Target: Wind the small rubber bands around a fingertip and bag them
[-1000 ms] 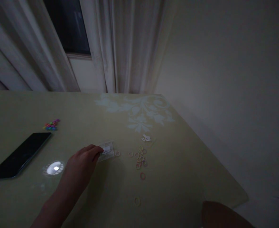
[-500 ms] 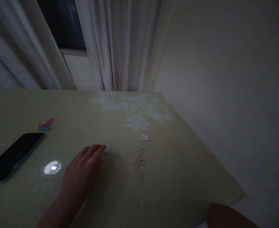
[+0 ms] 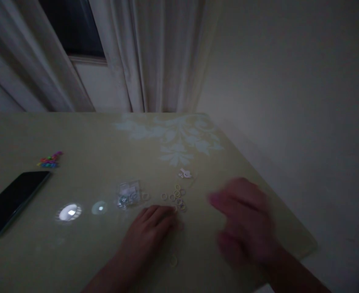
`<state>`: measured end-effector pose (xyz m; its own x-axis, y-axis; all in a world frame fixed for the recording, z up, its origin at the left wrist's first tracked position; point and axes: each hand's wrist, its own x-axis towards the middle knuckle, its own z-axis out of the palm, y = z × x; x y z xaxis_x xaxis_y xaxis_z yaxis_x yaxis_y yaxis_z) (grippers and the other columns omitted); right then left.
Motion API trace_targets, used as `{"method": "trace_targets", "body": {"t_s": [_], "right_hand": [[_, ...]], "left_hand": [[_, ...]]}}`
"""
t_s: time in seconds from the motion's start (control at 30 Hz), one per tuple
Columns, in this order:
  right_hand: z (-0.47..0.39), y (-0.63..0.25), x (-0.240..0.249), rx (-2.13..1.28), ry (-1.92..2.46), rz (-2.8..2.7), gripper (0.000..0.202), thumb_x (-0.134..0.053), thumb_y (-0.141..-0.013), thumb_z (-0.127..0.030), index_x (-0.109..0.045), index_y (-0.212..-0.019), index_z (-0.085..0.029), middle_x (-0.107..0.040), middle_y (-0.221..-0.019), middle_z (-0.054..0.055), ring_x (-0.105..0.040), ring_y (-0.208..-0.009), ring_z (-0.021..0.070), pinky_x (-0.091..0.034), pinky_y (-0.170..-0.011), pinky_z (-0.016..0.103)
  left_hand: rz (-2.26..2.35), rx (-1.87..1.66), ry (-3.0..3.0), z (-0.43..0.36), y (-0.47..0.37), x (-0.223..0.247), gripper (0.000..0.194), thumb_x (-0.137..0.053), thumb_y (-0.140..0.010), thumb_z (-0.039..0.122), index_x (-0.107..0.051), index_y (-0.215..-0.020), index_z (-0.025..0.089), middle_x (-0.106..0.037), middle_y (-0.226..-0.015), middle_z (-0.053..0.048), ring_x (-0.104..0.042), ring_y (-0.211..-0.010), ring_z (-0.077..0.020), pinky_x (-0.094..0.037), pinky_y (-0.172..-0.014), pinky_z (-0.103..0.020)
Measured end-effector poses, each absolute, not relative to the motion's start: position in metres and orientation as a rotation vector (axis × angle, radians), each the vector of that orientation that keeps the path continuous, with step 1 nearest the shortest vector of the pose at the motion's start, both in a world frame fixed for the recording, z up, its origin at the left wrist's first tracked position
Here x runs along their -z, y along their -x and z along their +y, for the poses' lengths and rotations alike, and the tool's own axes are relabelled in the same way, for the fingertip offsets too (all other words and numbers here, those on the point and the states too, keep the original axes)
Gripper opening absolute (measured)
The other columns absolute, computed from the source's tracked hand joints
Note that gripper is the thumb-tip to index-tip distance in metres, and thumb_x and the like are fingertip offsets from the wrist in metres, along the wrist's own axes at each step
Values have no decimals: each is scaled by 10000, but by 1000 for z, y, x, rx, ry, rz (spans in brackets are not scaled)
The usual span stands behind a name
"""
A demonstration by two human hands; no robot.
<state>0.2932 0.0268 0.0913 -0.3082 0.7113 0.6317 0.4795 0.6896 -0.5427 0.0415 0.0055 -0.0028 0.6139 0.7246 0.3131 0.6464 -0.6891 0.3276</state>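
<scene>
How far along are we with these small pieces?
Looks done: the small multicoloured pieces sit in one pile. In hand: the left hand is at the pale and yellow rings, grip hidden; the right hand is a blur. Apparently left: those rings lie loose outside the clear plastic box, which shows some round shapes; I can't tell what they are.

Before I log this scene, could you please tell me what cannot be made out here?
All in the head view:
- Right hand: motion blur hides whether it holds anything.
- Left hand: its fingers hide whatever lies beneath.
- Phone: cut off by left edge.
- Clear box: contents too small.
</scene>
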Motion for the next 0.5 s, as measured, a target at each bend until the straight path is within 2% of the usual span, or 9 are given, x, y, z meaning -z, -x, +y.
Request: {"method": "trace_targets", "body": {"t_s": [0.07, 0.13, 0.2, 0.33, 0.5], "right_hand": [[48, -281, -67, -282, 937, -1965, 213, -650, -1036, -332, -736, -1215, -254, -682, -1077, 87, -662, -988, 240, -576, -890, 417], [67, -272, -42, -333, 1002, -2007, 160, -622, -1049, -268, -757, -1113, -213, -669, -980, 70, -660, -933, 217, -563, -851, 374], [78, -270, -22, -412, 1089, -2104, 126, -654, -1034, -253, -761, -1040, -186, -675, -976, 66, -658, -938, 208, -549, -863, 354], [79, -274, -9, -400, 1171, -2259, 140, -749, -980, -259, -772, -1095, -181, -681, -1038, 73, -646, -997, 216, -525, -916, 355], [75, -271, -6, -371, 1185, -2354, 80, -713, -1005, -260, -754, -1025, -195, -681, -1025, 72, -636, -984, 224, -518, -913, 364]], "left_hand": [[1146, -720, -2585, 5, -39, 8, 236, -561, -1017, 141, -741, -1144, 227, -779, -1182, -90, -729, -1046, -271, -625, -889, -433], [1174, -777, -2521, 5, -36, 13, 250, -550, -1011, 124, -741, -1125, 238, -776, -1135, -79, -729, -1016, -258, -623, -875, -409], [1177, -787, -2491, 6, -32, 17, 274, -543, -1001, 109, -738, -1131, 251, -776, -1113, -66, -733, -1000, -243, -623, -871, -374], [1178, -839, -2447, 8, -27, 12, 196, -600, -1005, 187, -737, -1128, 257, -788, -1088, -49, -749, -967, -212, -622, -866, -308], [1256, -1069, -2373, 9, -25, -7, 150, -595, -1022, 294, -738, -1051, 256, -801, -985, -16, -765, -879, -179, -617, -831, -271]]}}
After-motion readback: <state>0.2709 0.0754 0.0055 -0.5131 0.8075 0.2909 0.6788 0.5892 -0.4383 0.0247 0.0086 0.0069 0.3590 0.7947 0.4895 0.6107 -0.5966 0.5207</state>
